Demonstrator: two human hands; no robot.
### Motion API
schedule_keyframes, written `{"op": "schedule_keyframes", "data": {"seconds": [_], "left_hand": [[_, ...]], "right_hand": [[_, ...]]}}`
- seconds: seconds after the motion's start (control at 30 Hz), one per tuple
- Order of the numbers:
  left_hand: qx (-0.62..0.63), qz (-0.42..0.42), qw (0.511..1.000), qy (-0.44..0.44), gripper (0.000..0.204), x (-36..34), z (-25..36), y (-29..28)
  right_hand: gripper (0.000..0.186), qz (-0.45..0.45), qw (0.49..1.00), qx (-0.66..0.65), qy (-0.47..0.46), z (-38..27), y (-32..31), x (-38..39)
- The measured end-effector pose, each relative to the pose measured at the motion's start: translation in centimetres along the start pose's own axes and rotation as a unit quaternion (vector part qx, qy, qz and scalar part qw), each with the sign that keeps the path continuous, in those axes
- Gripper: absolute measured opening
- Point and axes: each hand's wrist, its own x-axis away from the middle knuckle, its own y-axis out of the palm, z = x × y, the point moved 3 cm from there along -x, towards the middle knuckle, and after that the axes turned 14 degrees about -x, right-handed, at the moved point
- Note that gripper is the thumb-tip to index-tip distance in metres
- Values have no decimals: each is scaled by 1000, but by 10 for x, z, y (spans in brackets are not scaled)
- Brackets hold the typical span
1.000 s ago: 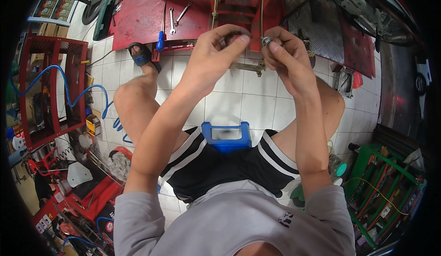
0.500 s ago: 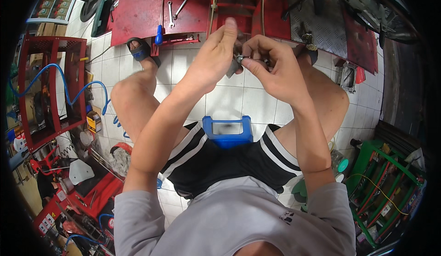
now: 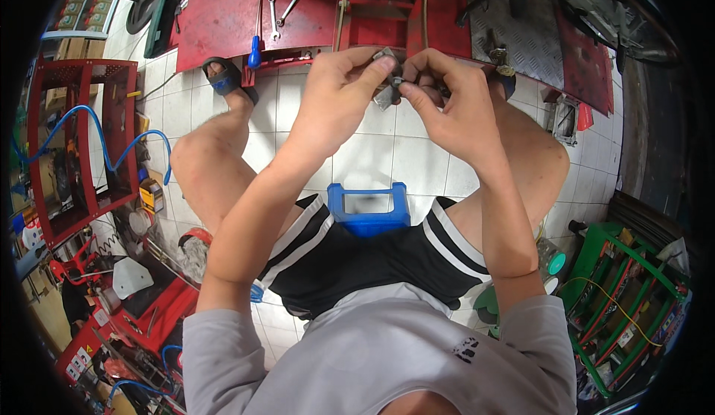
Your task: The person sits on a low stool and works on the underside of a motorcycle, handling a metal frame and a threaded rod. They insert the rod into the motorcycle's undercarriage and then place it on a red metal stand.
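Left hand [image 3: 331,95] pinches a grey metal piece [image 3: 384,99]; right hand [image 3: 454,106] pinches a small part [image 3: 398,81] right at it, above the tile floor [image 3: 363,158] by the red platform [image 3: 223,20]. Risk: small part could drop, as fingertips alone seem to grip it.

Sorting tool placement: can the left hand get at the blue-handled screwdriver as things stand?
Probably not as it stands: the left hand grips a metal piece. Once freed, the screwdriver, uncovered on the red platform to its left, looks reachable.
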Motion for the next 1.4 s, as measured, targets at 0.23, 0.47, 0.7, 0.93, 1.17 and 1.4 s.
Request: {"op": "schedule_keyframes", "data": {"seconds": [0.23, 0.47, 0.7, 0.93, 1.17, 1.4], "left_hand": [[-28, 14, 999, -7, 23, 9, 13, 4], [-37, -11, 999, 15, 25, 15, -1, 5], [-88, -44, 995, -10, 28, 33, -5, 7], [-186, 37, 982, -2, 23, 49, -27, 15], [-348, 157, 902, 200, 20, 46, -30, 14], [-420, 201, 839, 281, 22, 33, -43, 15]], "right_hand": [[8, 10, 999, 36, 2, 2, -1, 0], [9, 10, 998, 55, 21, 0, -3, 1], [16, -70, 991, 108, 44, 7, -8, 9], [16, -149, 979, 136, 38, 25, 4, 23], [21, -87, 987, 133, 19, 27, 5, 26], [25, -61, 974, 205, -75, 20, -5, 8]]}}
